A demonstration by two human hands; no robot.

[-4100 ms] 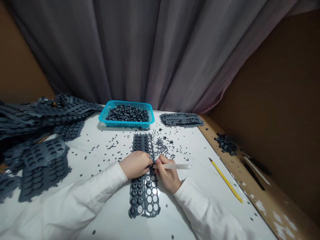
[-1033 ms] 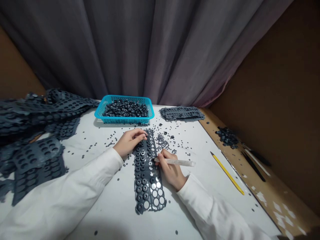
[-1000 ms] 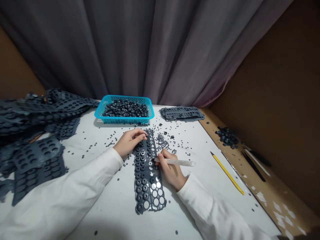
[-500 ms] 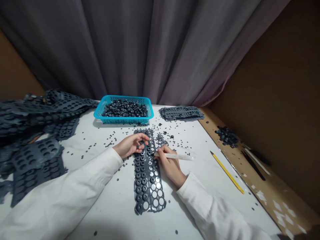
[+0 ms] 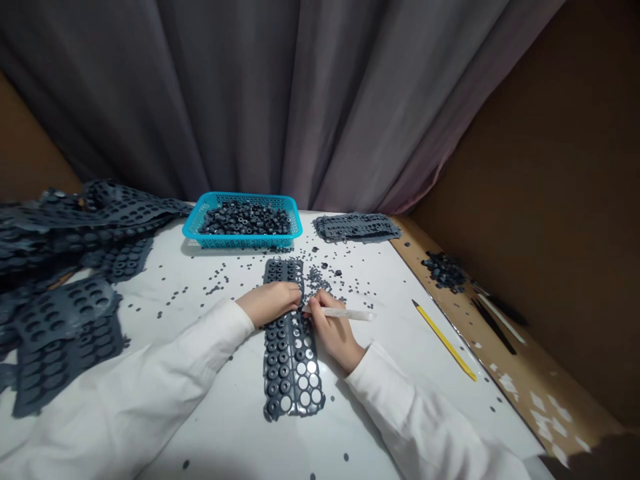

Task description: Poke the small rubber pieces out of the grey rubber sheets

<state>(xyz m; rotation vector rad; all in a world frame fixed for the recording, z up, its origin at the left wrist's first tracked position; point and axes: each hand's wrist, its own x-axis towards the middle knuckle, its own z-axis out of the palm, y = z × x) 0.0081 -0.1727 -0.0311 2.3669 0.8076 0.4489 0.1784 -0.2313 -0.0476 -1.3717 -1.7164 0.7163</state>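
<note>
A dark grey moulded rubber sheet [image 5: 277, 357] lies lengthwise before me, with ring-shaped parts in some places and round holes showing white table in others. Over its upper half, my left hand [image 5: 273, 302] is closed, fingertips pressed together at the sheet's right-hand rows; what they pinch is hidden. My right hand [image 5: 334, 330] grips a slim, white-handled, pen-like tool [image 5: 350, 313] at the sheet's right edge. The tool's tip points left, close to my left fingertips, and is mostly hidden.
A blue basket [image 5: 193, 230] of small black rubber parts stands at the back. Piled rubber sheets [image 5: 65, 307] fill the left side; a flat stack [image 5: 357, 227] lies behind right. Small discs are scattered around. A yellow pencil [image 5: 445, 340] and a heap of dark pieces [image 5: 443, 271] lie right.
My left hand has moved right and its fingers have closed down at the sheet near the tool tip. My right hand keeps its grip on the tool. The whole view has shifted slightly.
</note>
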